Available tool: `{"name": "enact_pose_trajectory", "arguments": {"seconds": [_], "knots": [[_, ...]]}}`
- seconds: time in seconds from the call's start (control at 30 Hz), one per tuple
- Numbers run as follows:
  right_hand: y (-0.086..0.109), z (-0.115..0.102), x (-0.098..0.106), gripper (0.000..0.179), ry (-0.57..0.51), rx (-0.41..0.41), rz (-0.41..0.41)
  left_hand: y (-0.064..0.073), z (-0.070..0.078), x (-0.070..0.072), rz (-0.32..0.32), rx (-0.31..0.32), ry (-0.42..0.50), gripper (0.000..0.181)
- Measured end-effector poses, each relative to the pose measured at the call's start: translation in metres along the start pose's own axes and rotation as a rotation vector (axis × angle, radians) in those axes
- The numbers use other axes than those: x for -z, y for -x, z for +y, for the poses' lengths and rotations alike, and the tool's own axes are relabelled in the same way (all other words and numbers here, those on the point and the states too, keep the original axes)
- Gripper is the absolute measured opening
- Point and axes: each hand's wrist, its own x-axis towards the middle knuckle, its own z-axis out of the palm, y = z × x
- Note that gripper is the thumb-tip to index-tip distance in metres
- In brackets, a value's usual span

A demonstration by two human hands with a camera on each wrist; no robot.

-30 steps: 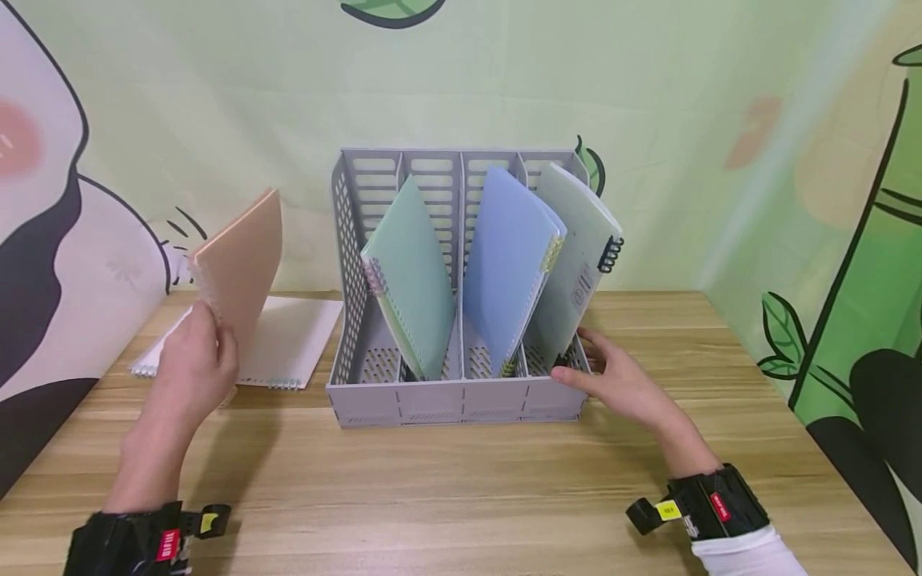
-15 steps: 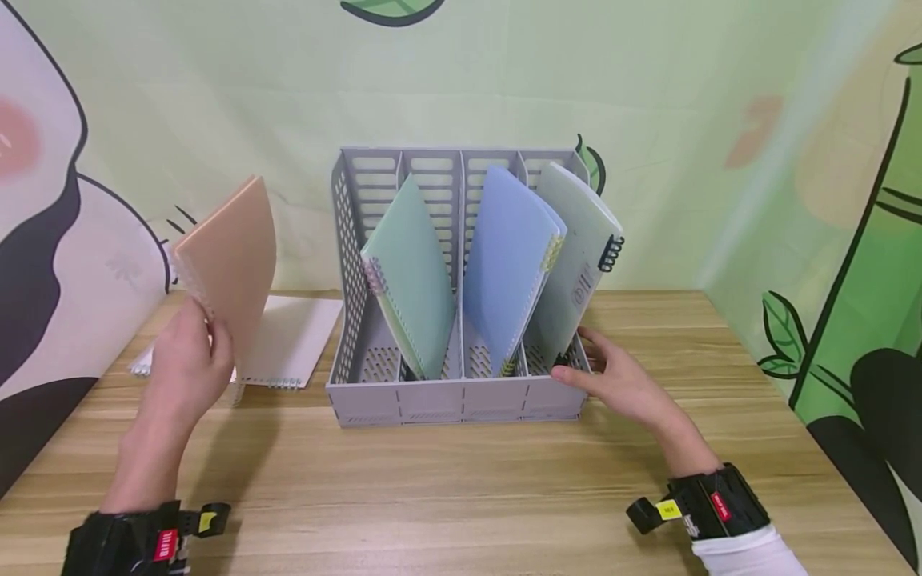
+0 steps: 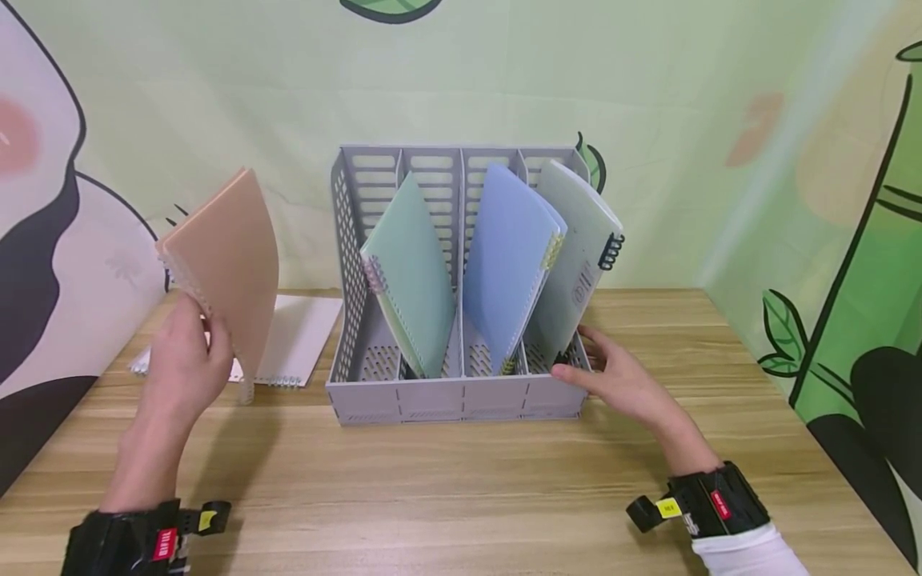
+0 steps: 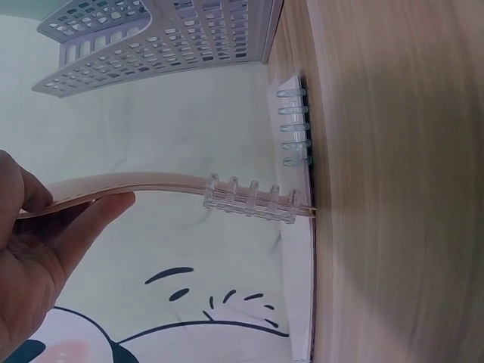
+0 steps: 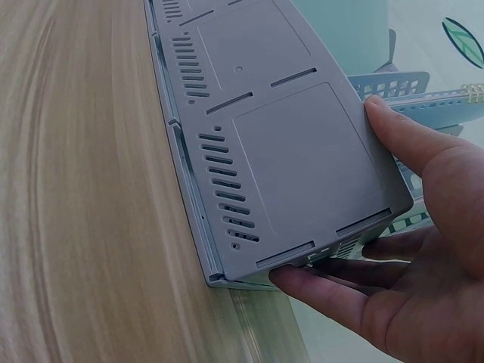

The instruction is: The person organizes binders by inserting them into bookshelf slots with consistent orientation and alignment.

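My left hand [image 3: 189, 360] pinches a peach ring-bound notebook [image 3: 230, 256] by its spine side, thumb and fingers on opposite covers. The notebook stands upright and bowed; its clear binder rings [image 4: 253, 200] show in the left wrist view. Whether its lower end touches the table cannot be told. My right hand [image 3: 619, 376] grips the front right corner of a grey file organizer [image 3: 432, 400], thumb [image 5: 401, 132] over the front edge and fingers along the side. Inside, a green notebook [image 3: 414, 280], a blue notebook [image 3: 507, 264] and a pale grey-green notebook [image 3: 576, 248] lean in separate compartments.
A white ring-bound notebook [image 3: 302, 332] lies flat on the wooden table [image 3: 461, 488], left of the organizer and partly behind the peach notebook. A printed cloth backdrop [image 3: 461, 80] rises behind the table.
The peach notebook has turned so that more of its cover faces the camera, and its top has shifted left. The left hand moved slightly left with it. The right hand and organizer stayed put.
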Motion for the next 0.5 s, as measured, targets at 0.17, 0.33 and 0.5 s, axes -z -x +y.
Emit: {"name": "enact_pose_trajectory", "arguments": {"seconds": [0.17,0.33,0.5], "knots": [[-0.0004,0.0001,0.0002,0.093,-0.007,0.005,0.0,-0.0009,-0.0005,0.0005,0.011,0.021,0.013,0.029],[0.0009,-0.0008,-0.0002,0.093,-0.003,-0.005,0.001,-0.0003,-0.0014,0.0014,0.021,0.038,0.005,0.027],[0.0011,-0.0015,-0.0004,0.094,0.002,-0.007,0.001,0.0005,-0.0021,0.0019,0.064,0.036,-0.016,0.023]]}}
